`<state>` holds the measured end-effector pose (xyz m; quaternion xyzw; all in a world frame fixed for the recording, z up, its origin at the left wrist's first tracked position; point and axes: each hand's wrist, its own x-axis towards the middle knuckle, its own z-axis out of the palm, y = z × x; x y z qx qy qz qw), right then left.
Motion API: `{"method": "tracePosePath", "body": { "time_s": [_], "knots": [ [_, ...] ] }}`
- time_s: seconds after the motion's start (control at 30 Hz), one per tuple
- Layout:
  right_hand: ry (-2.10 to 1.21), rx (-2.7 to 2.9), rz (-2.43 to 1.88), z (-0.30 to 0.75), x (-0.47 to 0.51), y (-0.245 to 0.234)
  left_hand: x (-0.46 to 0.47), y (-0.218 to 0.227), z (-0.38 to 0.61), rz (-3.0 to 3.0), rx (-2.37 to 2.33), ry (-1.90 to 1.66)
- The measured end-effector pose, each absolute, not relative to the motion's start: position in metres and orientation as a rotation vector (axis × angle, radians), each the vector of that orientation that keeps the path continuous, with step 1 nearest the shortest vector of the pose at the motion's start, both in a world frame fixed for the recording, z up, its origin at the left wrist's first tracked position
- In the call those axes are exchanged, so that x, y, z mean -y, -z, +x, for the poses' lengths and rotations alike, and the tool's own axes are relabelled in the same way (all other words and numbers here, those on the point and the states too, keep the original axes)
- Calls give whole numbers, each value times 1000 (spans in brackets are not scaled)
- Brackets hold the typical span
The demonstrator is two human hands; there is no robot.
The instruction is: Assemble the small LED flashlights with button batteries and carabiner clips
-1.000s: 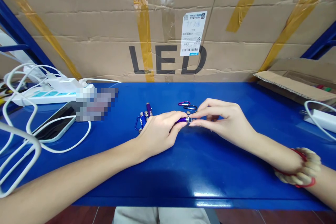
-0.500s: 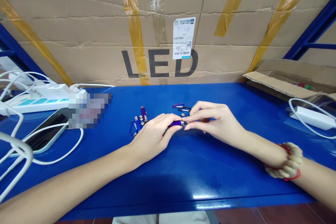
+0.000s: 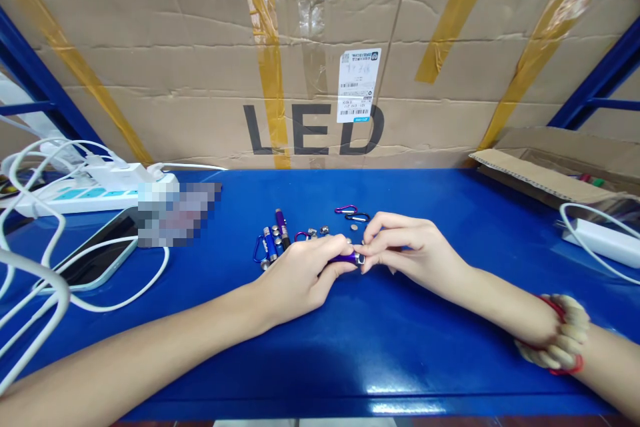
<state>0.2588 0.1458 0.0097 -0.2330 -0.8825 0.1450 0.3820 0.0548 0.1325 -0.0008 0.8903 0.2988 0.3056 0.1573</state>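
Note:
My left hand [image 3: 307, 273] is closed around a slim purple penlight [image 3: 345, 258], which lies nearly level with its silver end to the right. My right hand [image 3: 415, 247] is closed in a pinch at that silver end; whether something small is also between the fingertips I cannot tell. Just behind the hands lie a round button cell [image 3: 354, 227], a black carabiner [image 3: 357, 217] and a purple carabiner [image 3: 346, 209]. Left of my left hand are a blue penlight [image 3: 271, 245] with a blue carabiner [image 3: 258, 250], another purple penlight [image 3: 281, 225] and several button cells [image 3: 277, 236].
White cables, a power strip [image 3: 80, 199] and a phone [image 3: 103, 257] take up the left of the blue table [image 3: 320, 360]. On the right are a white adapter [image 3: 607, 240] and an open cardboard box [image 3: 530, 177]. A large taped carton [image 3: 200, 80] stands behind.
The view has shifted slightly, so things sit lower and further right. Small silver parts and a purple ring behind my left hand now show. Both hands stay together at the penlight.

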Motion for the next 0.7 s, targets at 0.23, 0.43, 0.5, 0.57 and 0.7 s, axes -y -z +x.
{"method": "tracePosePath", "body": {
  "time_s": [0.23,0.43,0.5,0.57,0.7],
  "knots": [
    [-123,2322,-654,261,-143,-9,-131,-2,54,2599,-832,-900],
    [237,2494,-510,263,-144,-6,-128,-3,50,2709,-799,-758],
    [418,2488,-495,261,-145,-5,-128,-2,50,2701,-792,-771],
    [577,2499,-489,259,-144,-7,-129,-1,49,2708,-784,-777],
    [545,2559,-545,255,-140,-8,-130,0,49,2729,-758,-776]
  ]
}}
